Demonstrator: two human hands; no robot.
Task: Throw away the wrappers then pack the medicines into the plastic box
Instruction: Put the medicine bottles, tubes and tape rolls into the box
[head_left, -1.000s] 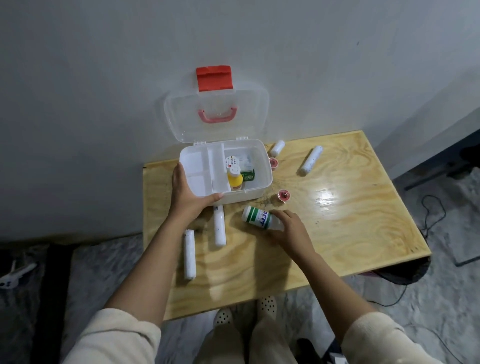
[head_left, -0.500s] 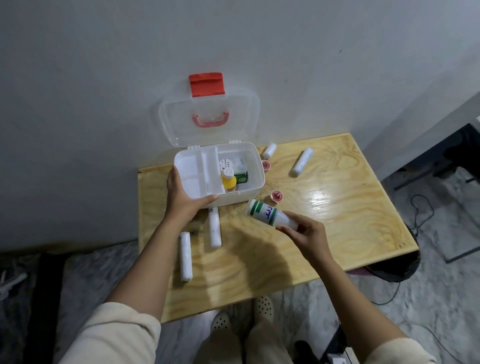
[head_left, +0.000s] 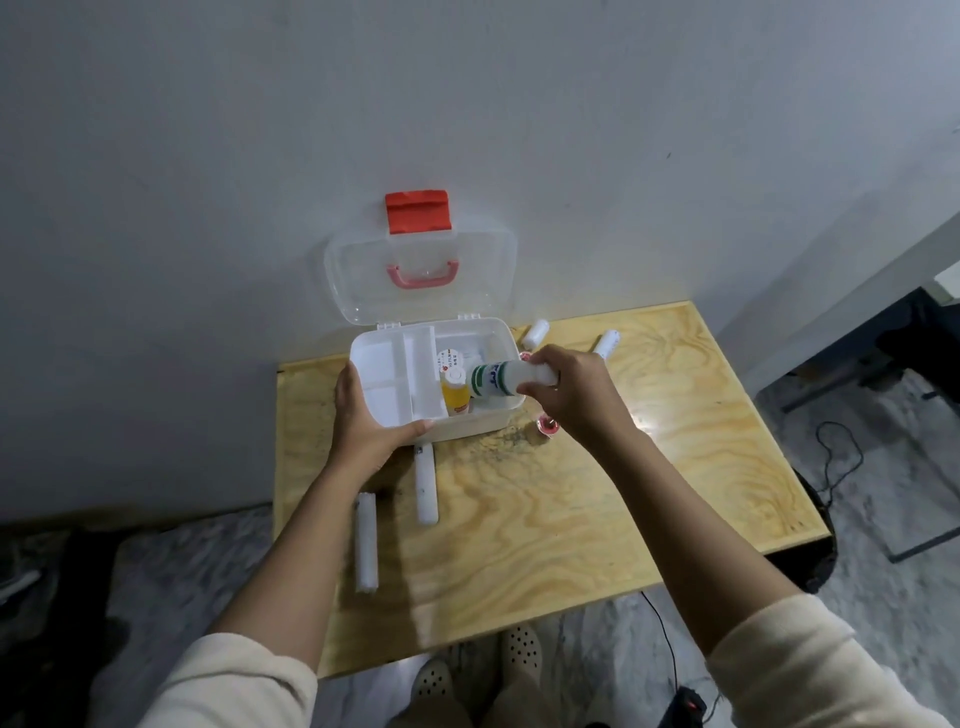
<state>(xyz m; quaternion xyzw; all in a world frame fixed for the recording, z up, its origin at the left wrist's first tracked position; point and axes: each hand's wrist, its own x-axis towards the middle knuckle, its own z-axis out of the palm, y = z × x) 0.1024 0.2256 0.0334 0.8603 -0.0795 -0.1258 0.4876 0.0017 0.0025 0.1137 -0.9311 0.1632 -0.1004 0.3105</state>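
The white plastic box (head_left: 387, 361) stands open at the back of the wooden table (head_left: 545, 499), its clear lid (head_left: 421, 275) leaning on the wall. My left hand (head_left: 363, 421) grips the box's front left corner. My right hand (head_left: 571, 389) holds a white bottle with a green label (head_left: 496, 379) lying sideways over the box's right compartment. A yellow bottle (head_left: 456, 392) and a round white container (head_left: 450, 358) sit inside that compartment.
Two white rolls (head_left: 365, 540) (head_left: 426, 480) lie in front of the box. Two more white rolls (head_left: 536, 332) (head_left: 607, 343) lie behind my right hand. A small red-rimmed cap (head_left: 548, 427) rests near the box's right front corner. Cables (head_left: 836, 457) trail on the floor at right.
My right hand lifted the green-labelled bottle off the table and carried it up and back over the box's right compartment. My left hand stayed on the box.
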